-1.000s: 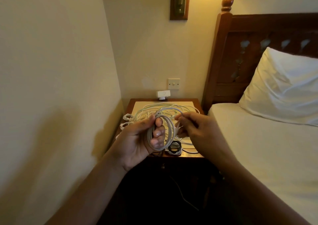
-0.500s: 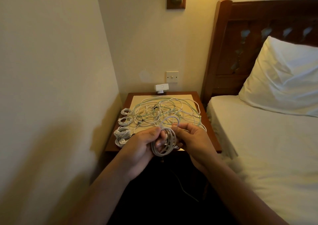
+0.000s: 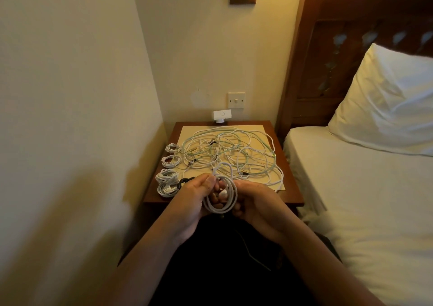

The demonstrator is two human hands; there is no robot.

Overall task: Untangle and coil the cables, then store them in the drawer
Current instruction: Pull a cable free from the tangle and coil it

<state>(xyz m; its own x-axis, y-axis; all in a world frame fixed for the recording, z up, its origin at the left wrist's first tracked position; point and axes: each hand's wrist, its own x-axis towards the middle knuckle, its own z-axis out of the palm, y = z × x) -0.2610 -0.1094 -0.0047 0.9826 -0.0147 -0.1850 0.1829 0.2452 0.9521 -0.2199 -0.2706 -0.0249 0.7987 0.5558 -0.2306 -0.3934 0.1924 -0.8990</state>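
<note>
**Item:** white cable coil [image 3: 220, 208], held in the air just in front of the nightstand [image 3: 290, 192]

**Grip:** the left hand [image 3: 194, 198] had its fingers curled through and round the coil, with the thumb [image 3: 207, 181] pressed on top. The right hand [image 3: 257, 203] gripped the coil's right side with curled fingers. A white plug [image 3: 223, 193] showed inside the ring

**Adjoining:** a loose loop [image 3: 221, 165] rose above the hands toward the tangle [image 3: 234, 148] of white and pale green cables on the mat [image 3: 187, 130]. Whether it belonged to the held cable could not be told

**Also on the top:** finished coils [image 3: 167, 176] lay in a row along the left edge, with a black coil [image 3: 185, 180] just beside them

**Drawer:** not in view, as the nightstand front lay in shadow

**Risks, as judged:**
- The turns would likely spring apart if either grip eased before the end was tucked in
- If the loose loop was caught in the tangle, pulling it could drag the whole heap toward the near edge
- The finished coils sat close to the left edge, so a passing sleeve or a dragged cable could knock them off
- Winding too tightly near the plug could kink the cable

**Markings:** no brand, label or writing was legible. The white device [image 3: 222, 116] at the back showed only a round mark, and the wall switch [image 3: 236, 100] was plain
</note>
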